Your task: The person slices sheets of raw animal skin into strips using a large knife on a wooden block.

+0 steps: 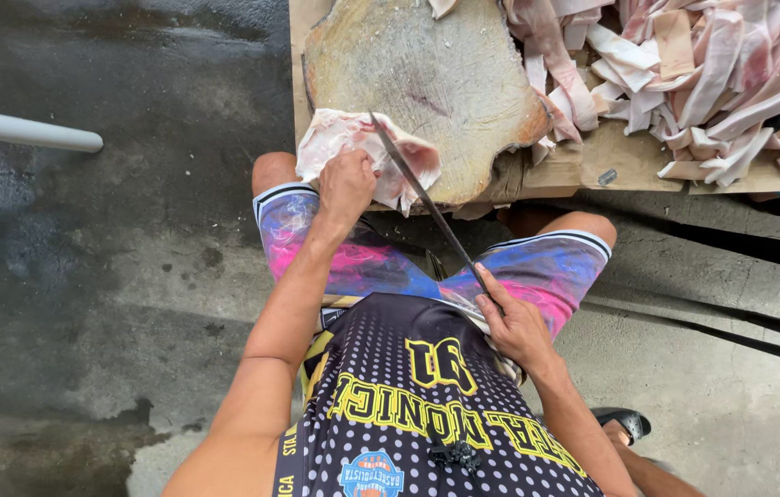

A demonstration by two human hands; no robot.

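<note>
My left hand (346, 184) presses down on a slab of pale pink meat with skin (339, 138) that hangs over the near edge of a round wooden chopping block (436, 74). My right hand (511, 324) grips the handle of a long thin knife (422, 198) close to my lap. Its blade runs up and left, with the tip resting on the meat beside my left hand. I sit with my knees under the block.
A heap of cut pink and white meat strips (703, 74) lies on cardboard (629, 156) to the right of the block. A white pipe (22, 129) lies on the wet concrete floor at left. Black chair legs (776, 267) stand at right.
</note>
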